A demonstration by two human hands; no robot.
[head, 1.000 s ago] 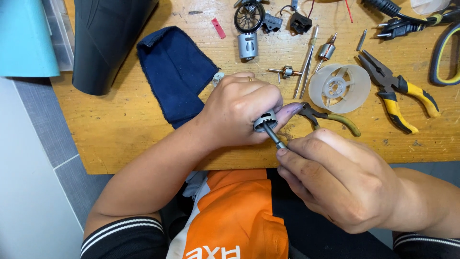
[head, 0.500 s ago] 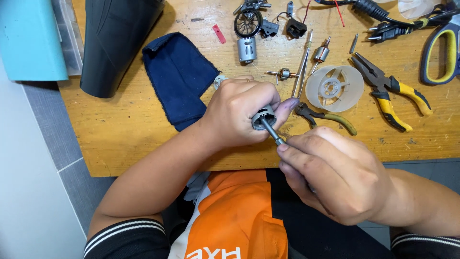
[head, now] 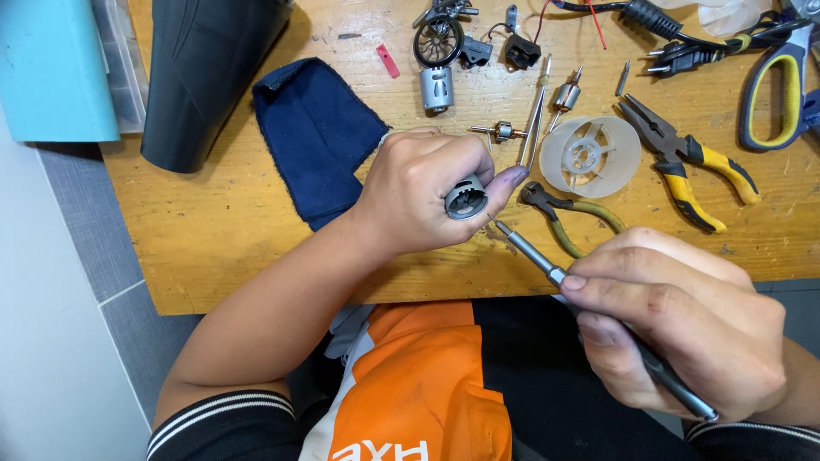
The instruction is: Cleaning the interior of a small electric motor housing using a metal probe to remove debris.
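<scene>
A: Where was the motor housing?
B: Small grey motor housing (head: 465, 198) sat in the left hand (head: 418, 201), fingers curled tight round it, open end facing the camera, held above the near edge of the wooden bench (head: 213, 239).
A: Right hand?
B: Right hand (head: 675, 329) was pinched on a slim grey screwdriver (head: 547, 269), fingers closed around the shaft. Tip sat at the housing's lower right rim; couldn't tell if it touched.
A: What lay around them?
B: Green-handled cutters (head: 568, 213) just right of the left hand. Clear plastic fan wheel (head: 589, 155) beyond those, yellow-handled pliers (head: 688, 166) further right. Tweezers (head: 534, 124) and a small rotor (head: 500, 131) just past the left hand. Blue cloth (head: 316, 141) to the left, black housing shell (head: 201, 72) at far left. Silver motor (head: 436, 88) at the far side.
</scene>
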